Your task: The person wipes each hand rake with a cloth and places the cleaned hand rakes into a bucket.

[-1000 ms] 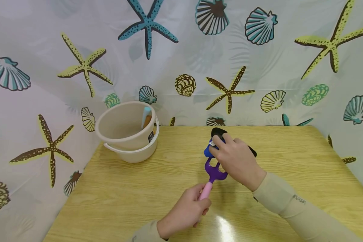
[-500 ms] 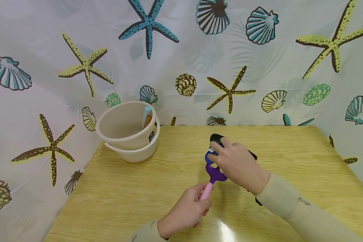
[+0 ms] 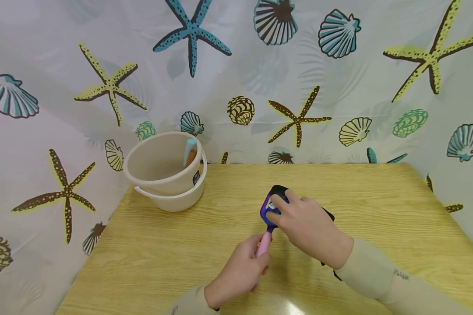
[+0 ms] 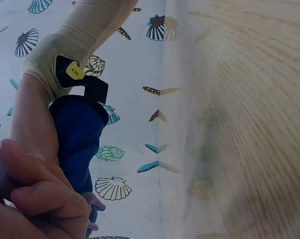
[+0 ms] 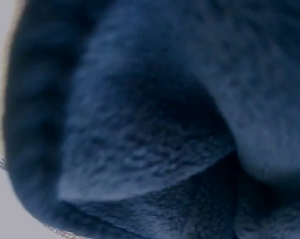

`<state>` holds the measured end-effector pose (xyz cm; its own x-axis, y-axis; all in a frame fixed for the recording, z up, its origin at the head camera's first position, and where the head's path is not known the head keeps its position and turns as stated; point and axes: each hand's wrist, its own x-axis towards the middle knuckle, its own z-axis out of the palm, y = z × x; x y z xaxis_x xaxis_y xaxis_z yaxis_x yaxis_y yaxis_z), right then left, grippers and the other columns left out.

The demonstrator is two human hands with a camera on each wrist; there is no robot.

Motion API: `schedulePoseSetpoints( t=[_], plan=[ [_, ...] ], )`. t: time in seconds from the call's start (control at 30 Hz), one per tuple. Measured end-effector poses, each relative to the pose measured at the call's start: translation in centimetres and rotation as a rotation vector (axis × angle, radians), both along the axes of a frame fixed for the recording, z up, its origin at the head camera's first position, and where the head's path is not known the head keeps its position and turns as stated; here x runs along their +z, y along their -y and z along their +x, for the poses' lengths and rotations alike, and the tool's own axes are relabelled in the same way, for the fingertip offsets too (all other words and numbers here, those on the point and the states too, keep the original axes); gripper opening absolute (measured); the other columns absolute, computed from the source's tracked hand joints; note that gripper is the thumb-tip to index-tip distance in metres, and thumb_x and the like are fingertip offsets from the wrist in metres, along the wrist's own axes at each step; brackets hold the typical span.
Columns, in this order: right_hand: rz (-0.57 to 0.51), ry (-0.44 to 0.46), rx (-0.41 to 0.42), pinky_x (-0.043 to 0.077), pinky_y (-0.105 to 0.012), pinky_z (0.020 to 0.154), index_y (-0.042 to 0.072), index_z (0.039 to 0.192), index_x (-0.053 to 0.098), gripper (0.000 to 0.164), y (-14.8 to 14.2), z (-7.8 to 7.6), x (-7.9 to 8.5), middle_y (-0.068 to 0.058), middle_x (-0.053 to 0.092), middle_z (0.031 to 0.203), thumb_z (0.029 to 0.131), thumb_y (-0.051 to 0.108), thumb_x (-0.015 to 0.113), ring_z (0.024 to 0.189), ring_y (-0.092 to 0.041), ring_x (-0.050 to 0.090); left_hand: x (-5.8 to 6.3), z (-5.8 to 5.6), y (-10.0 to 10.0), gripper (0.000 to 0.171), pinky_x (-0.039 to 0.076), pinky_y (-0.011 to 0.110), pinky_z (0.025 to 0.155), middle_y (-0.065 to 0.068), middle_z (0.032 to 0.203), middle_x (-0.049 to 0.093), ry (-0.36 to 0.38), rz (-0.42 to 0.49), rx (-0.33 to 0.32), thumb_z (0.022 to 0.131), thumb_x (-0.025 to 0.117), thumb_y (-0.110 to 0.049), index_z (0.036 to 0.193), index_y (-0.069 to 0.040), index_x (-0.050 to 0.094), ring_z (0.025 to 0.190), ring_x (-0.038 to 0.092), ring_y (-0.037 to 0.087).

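My left hand [image 3: 240,267] grips the pink handle [image 3: 264,244] of a hand fork with a purple pronged head, held above the wooden table. Fingers of my right hand [image 3: 313,227] hold a blue fleece cloth [image 3: 271,215] with a black edge against the fork's head, covering most of it. In the left wrist view the cloth [image 4: 80,139] hangs below my right wrist, and purple prong tips [image 4: 96,201] show past my left hand [image 4: 45,201]. Dark blue folds of the cloth [image 5: 154,124] fill most of the right wrist view, where neither hand nor fork shows.
At the table's back left stands a beige bucket [image 3: 173,202] with a white handle. A light blue handle [image 3: 189,152] and an orange-brown one [image 3: 191,158] stick up inside it. A curtain [image 3: 228,57] printed with shells and starfish surrounds the wooden table [image 3: 378,205].
My right hand has drawn the cloth down the fork's head toward the handle, covering more of the purple part. The fork has turned slightly in my left hand. The bucket has stayed put.
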<state>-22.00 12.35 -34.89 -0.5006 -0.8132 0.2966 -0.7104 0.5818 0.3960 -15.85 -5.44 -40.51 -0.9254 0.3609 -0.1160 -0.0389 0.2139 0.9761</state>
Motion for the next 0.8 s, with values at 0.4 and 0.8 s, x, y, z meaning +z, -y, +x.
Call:
schedulePoseSetpoints(
  t=[0.4,0.8],
  plan=[
    [-0.103,-0.14,-0.193,0.051,-0.035,0.04,0.011,0.1,0.068,0.026,0.1,-0.7,-0.2,-0.02,0.052,0.102,0.076,0.015,0.077,0.076,-0.035,0.047,-0.1,0.2,-0.5,0.034,0.037,0.019,0.035,-0.003,0.062,0.053,-0.119,-0.043,-0.025,0.087,0.051,-0.005,0.121,-0.005,0.054,0.043,0.045,0.006],
    [-0.152,0.061,-0.078,0.053,-0.037,0.041,0.021,0.105,0.072,0.037,0.0,0.4,-0.6,-0.016,0.058,0.103,0.07,0.009,0.077,0.08,-0.033,0.052,-0.1,0.1,-0.5,0.034,0.035,0.02,0.027,0.0,0.059,0.053,-0.018,0.022,0.0,0.086,0.05,-0.003,0.12,-0.005,0.053,0.031,0.04,0.011]
  ],
)
